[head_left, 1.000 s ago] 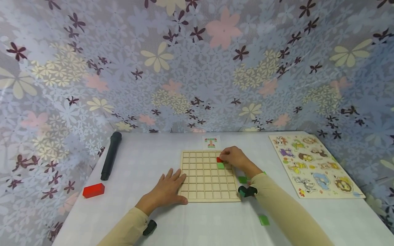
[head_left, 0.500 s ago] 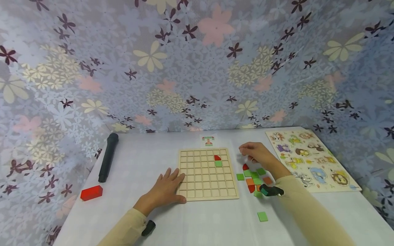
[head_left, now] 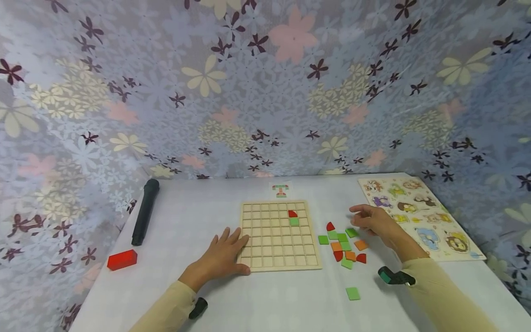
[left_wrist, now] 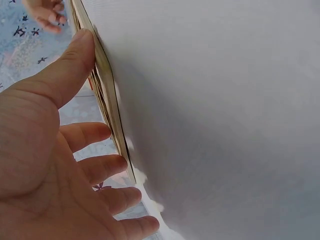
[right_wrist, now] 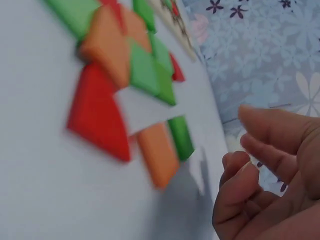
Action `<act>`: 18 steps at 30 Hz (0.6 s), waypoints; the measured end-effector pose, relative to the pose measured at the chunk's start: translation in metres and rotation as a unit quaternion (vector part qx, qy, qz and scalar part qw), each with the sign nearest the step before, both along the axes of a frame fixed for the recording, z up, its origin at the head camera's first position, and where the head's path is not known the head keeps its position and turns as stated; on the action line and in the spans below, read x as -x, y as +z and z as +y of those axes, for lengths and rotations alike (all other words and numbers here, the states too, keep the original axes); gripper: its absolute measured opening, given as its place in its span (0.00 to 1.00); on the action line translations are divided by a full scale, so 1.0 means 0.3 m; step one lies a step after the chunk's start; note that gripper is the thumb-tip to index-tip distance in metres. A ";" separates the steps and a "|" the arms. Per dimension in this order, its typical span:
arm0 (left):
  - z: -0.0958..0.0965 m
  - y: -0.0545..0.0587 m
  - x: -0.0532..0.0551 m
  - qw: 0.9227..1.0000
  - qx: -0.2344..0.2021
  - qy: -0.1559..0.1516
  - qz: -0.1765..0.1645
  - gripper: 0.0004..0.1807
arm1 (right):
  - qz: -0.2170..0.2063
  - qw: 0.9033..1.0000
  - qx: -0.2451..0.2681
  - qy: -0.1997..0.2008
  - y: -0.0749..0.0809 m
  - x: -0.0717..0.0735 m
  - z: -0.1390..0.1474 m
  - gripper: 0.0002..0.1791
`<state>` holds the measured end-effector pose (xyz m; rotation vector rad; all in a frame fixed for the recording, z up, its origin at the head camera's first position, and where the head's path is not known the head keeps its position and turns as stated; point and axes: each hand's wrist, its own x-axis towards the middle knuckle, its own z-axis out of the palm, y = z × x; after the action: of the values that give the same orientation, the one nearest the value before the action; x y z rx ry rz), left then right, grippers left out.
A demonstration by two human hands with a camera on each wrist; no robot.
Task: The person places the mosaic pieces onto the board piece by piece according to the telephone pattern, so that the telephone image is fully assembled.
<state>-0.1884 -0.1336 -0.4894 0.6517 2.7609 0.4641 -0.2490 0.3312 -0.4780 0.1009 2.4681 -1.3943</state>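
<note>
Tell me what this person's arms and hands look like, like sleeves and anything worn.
The left sleeve and right sleeve are long and plain beige. The left hand and right hand wear no gloves. By each cuff is a small black device; the right one has a teal patch.

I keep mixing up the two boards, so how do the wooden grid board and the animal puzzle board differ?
The wooden grid board is split into square cells; the animal puzzle board shows colourful animal pictures. The left hand touches the wooden grid board, while the animal puzzle board lies farther right. Both lie flat on the white table.
</note>
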 end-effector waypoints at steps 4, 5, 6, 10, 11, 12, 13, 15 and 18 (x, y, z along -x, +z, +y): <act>-0.009 0.004 -0.007 1.000 -0.003 0.001 0.002 0.51 | 0.001 1.000 -0.001 0.003 -0.035 -0.029 0.020 0.33; -0.009 0.004 -0.007 1.000 -0.004 0.001 0.003 0.51 | 0.002 1.000 -0.006 0.005 -0.040 -0.035 0.021 0.33; -0.010 0.003 -0.007 1.000 -0.005 0.001 0.005 0.51 | 0.001 1.000 -0.015 0.005 -0.043 -0.040 0.020 0.34; -0.009 -0.003 -0.006 1.000 0.001 0.004 0.008 0.51 | 0.005 0.998 -0.056 0.012 -0.048 -0.058 0.000 0.34; -0.009 -0.004 -0.006 1.000 0.001 0.005 0.008 0.51 | 0.007 0.998 -0.068 0.013 -0.049 -0.063 -0.006 0.34; -0.008 -0.005 -0.005 1.000 0.001 0.004 0.008 0.51 | 0.010 0.997 -0.079 0.015 -0.050 -0.067 -0.011 0.33; -0.007 -0.007 -0.005 1.000 0.002 0.004 0.008 0.51 | 0.014 0.996 -0.087 0.018 -0.051 -0.071 -0.016 0.33; -0.006 -0.009 -0.004 1.000 0.003 0.002 0.008 0.51 | 0.020 0.995 -0.099 0.023 -0.054 -0.079 -0.025 0.32; -0.007 -0.011 -0.005 1.000 0.005 0.002 0.013 0.51 | 0.033 0.992 -0.119 0.023 -0.059 -0.085 -0.036 0.31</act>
<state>-0.1868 -0.1357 -0.4928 0.6546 2.7865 0.4447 -0.2234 0.3204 -0.4956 0.0494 2.6637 -1.0975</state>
